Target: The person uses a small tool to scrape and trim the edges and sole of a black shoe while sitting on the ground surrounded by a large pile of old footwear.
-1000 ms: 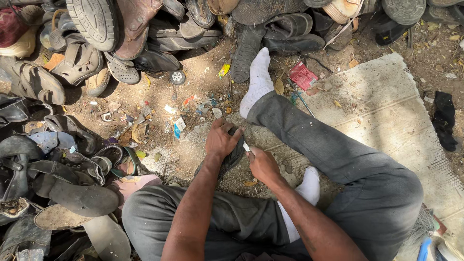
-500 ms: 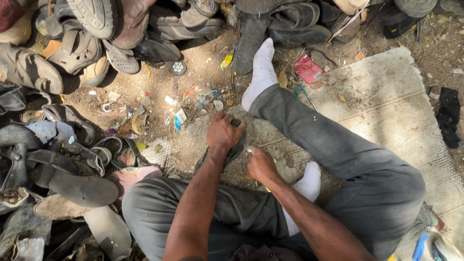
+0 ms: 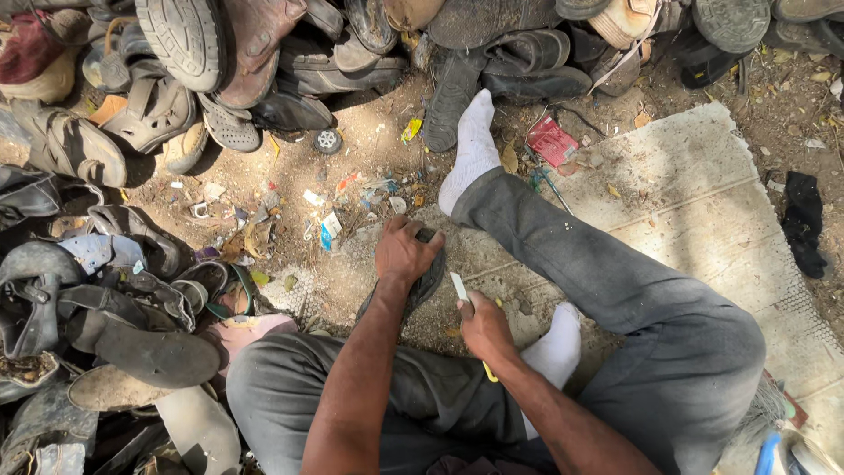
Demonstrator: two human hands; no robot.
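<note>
We see a dark shoe sole lying on the dirt ground just in front of the seated person, between the outstretched leg and the bent knee. The left hand presses down on it from above, its fingers curled over the far edge and gripping the sole. Just beside it on the right, the right hand is closed in a fist around a small knife; the pale blade sticks up toward the sole and a bit of yellow handle shows below the wrist. We cannot tell whether the blade touches the sole.

The person wears grey trousers and white socks; one leg stretches out across a pale, worn mat, the other foot is tucked in under it.

Further out, a heap of old shoes and sandals runs along the top of the view and down the left side. Scraps of litter lie on the bare dirt near the left hand, a crumpled red wrapper sits at the mat's corner, and a dark rag rests near the mat's right edge.
</note>
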